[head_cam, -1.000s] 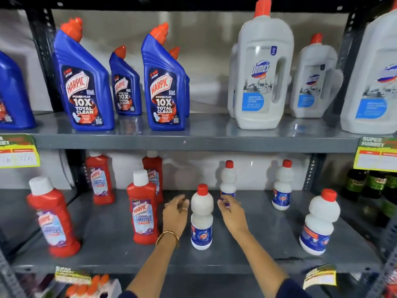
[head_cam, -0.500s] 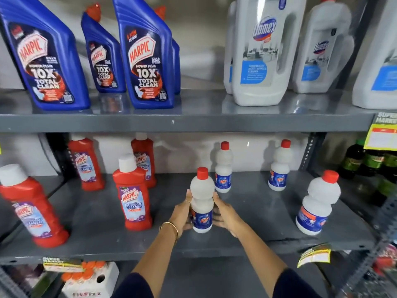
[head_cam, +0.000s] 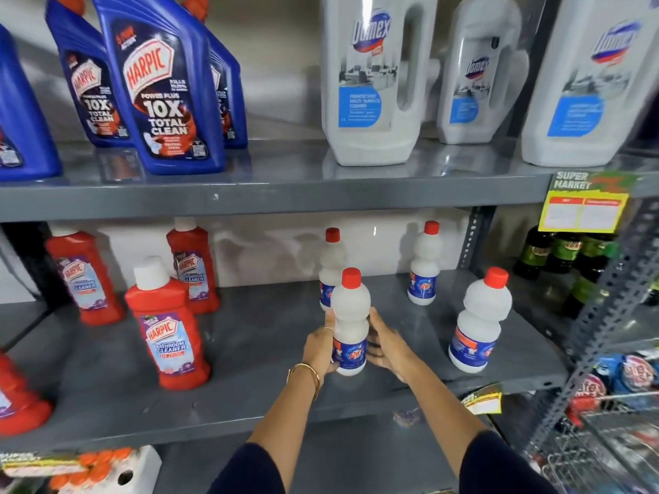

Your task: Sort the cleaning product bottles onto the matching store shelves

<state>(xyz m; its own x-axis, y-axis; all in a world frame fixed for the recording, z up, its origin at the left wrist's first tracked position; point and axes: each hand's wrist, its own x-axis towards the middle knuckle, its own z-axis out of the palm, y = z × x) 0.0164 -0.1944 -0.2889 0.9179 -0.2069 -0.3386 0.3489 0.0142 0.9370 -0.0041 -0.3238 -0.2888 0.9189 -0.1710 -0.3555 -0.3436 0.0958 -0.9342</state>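
Note:
A small white bottle with a red cap and blue label [head_cam: 350,322] stands upright on the grey middle shelf [head_cam: 249,351]. My left hand [head_cam: 318,349] and my right hand [head_cam: 387,345] clasp its lower half from either side. Three more white red-capped bottles share this shelf: one right behind it [head_cam: 330,258], one further back [head_cam: 423,269] and one to the right [head_cam: 479,322]. Red Harpic bathroom cleaner bottles [head_cam: 167,322] stand on the left part of the same shelf.
The upper shelf [head_cam: 271,194] carries blue Harpic bottles [head_cam: 160,83] on the left and large white Domex jugs [head_cam: 371,76] on the right. Dark green bottles [head_cam: 567,254] sit in the adjoining rack. A wire basket [head_cam: 613,422] holds packets at lower right. A yellow price tag [head_cam: 585,205] hangs off the upper shelf.
Both hands closed in from either side of the front white bottle and now hold it. The camera dropped and came closer to the shelves.

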